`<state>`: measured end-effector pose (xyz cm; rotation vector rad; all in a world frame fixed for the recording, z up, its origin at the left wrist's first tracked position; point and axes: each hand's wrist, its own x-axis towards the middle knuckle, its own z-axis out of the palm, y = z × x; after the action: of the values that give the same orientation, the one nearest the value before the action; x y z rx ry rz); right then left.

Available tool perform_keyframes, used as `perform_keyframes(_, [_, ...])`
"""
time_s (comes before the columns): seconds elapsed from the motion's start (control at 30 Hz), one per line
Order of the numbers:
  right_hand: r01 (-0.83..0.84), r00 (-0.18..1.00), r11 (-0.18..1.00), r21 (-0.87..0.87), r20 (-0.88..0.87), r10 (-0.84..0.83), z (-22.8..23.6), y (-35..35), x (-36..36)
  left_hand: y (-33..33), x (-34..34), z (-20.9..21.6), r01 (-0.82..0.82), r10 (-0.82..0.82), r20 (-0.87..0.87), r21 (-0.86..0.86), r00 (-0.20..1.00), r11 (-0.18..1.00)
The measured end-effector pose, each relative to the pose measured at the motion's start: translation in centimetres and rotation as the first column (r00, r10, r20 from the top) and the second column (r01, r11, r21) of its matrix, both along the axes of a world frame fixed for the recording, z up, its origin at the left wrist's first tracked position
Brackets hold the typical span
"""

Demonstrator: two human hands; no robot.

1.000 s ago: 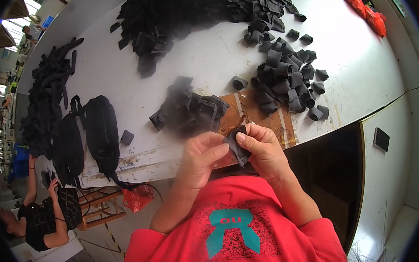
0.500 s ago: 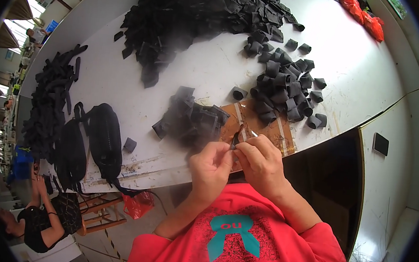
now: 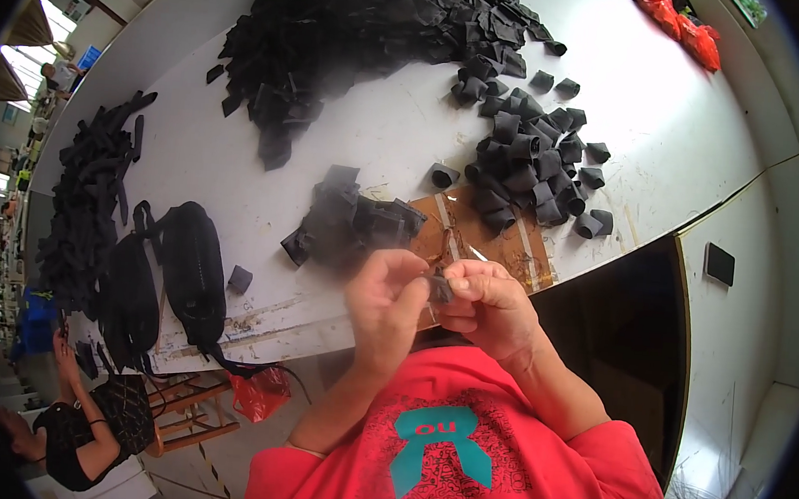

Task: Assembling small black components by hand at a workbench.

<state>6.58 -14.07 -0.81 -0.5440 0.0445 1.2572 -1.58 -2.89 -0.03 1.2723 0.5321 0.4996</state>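
Just in front of my red shirt, a small dark fabric piece (image 3: pixel 440 290) is pinched between both hands. My left hand (image 3: pixel 386 305) is closed on its left side with thumb and forefinger. On the other side, my right hand (image 3: pixel 489 303) grips it, fingers curled. A slim pale pointed thing (image 3: pixel 477 254) shows just beyond the right fingers; I cannot tell whether it is held or lies on the brown board (image 3: pixel 535 255). A pile of flat dark fabric pieces (image 3: pixel 341 221) lies beyond my left hand. Dark fabric loops (image 3: pixel 533 162) are heaped past the board.
A large heap of black pieces (image 3: pixel 370 22) covers the far table. At left lie black strips (image 3: pixel 85 197) and a black pouch bag (image 3: pixel 193 271). A phone (image 3: pixel 719 263) rests on the right-hand surface. A co-worker (image 3: pixel 75 430) is at lower left, by a wooden stool (image 3: pixel 194 412).
The small fabric piece has turned and now shows more of its surface between my fingers. My left hand's fingers have shifted and the right hand has rolled a little. The view has drifted slightly.
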Motion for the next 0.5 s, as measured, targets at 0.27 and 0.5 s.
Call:
perform_keyframes(0.27, [0.025, 0.675, 0.986, -0.164, 0.731, 0.105, 6.9, 1.9, 4.5, 2.9, 1.7, 2.0, 0.375, -0.081, 0.417, -0.693, 0.905, 0.616])
perform_keyframes(0.5, [-0.049, 0.607, 0.991, -0.128, 0.784, 0.131, 3.2, 2.0, 5.2, 2.1, 1.4, 0.0, 0.429, -0.185, 0.422, -0.611, 0.888, 0.666])
